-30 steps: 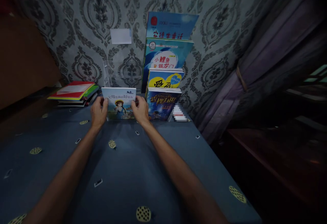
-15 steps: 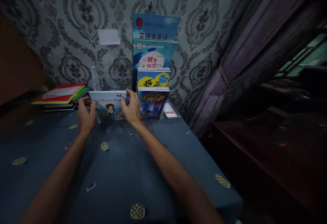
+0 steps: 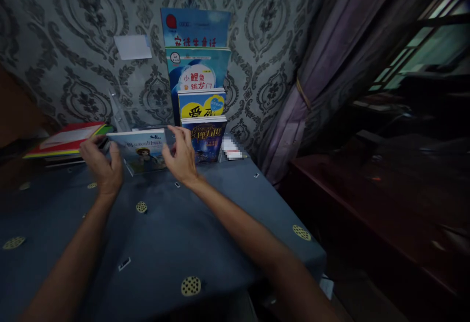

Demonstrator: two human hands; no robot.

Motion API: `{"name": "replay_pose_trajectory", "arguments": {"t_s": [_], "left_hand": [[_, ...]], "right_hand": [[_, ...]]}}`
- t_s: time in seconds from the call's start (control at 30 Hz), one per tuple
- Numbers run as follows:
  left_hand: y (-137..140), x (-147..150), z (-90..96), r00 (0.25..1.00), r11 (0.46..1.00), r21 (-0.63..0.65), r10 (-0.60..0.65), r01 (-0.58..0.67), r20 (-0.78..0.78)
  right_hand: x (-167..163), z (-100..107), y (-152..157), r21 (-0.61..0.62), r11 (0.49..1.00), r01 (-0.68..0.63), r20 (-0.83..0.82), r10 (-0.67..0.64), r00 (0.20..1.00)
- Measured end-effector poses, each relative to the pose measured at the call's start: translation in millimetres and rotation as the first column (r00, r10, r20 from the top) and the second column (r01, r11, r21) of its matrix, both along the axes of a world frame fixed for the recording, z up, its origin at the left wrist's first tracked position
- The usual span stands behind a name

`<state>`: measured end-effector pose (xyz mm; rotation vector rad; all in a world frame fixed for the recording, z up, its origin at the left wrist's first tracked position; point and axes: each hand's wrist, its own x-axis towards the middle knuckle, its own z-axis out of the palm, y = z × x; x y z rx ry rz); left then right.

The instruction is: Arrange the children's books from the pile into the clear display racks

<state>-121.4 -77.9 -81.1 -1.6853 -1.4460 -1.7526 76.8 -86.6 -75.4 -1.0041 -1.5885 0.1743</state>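
A pale blue picture book with a girl in a hat on its cover stands on the table in a clear plastic rack, leaning slightly back. My left hand is at the book's left edge, slightly blurred, with thumb and fingers spread. At its right edge is my right hand, thumb and fingers apart; whether the thumb touches the cover I cannot tell. Just right of that hand stands a dark blue book, partly covered by the fingers. Behind it rise a yellow-and-blue book, a teal book and a taller blue book.
Flat books and folders, a red one on top, lie stacked at left. A patterned blue cloth covers the table. A white card shows against the wallpaper. A tied purple curtain hangs right, above a dark red surface.
The camera view has turned to the right, so everything sits further left. My left hand has opened wider and drawn slightly away from the book's edge. The right hand's fingers are still spread.
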Motion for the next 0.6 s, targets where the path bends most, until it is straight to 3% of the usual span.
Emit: {"name": "replay_pose_trajectory", "arguments": {"t_s": [0.1,0.2,0.37,0.5,0.6], "left_hand": [[-13,15,10.3,0.988,0.997,0.079,0.028,-0.017,-0.150],[-28,39,12.7,0.963,0.993,0.079,-0.066,0.090,-0.263],[-41,82,-5.5,0.856,0.945,-0.033,-0.309,0.325,-0.415],[-41,101,-21.7,0.766,0.942,-0.109,-0.322,0.317,-0.556],[-39,110,-26.3,0.755,0.939,-0.145,-0.337,0.311,-0.563]], "right_hand": [[30,-11,-14,0.036,0.999,-0.010,0.037,0.009,0.999],[70,-28,-22,0.049,0.999,0.022,0.064,-0.025,0.998],[138,-61,-15,-0.044,0.978,0.205,-0.040,-0.207,0.977],[167,-83,-4,-0.119,0.963,0.241,-0.104,-0.254,0.962],[172,-92,3,-0.116,0.968,0.223,-0.107,-0.235,0.966]]}}
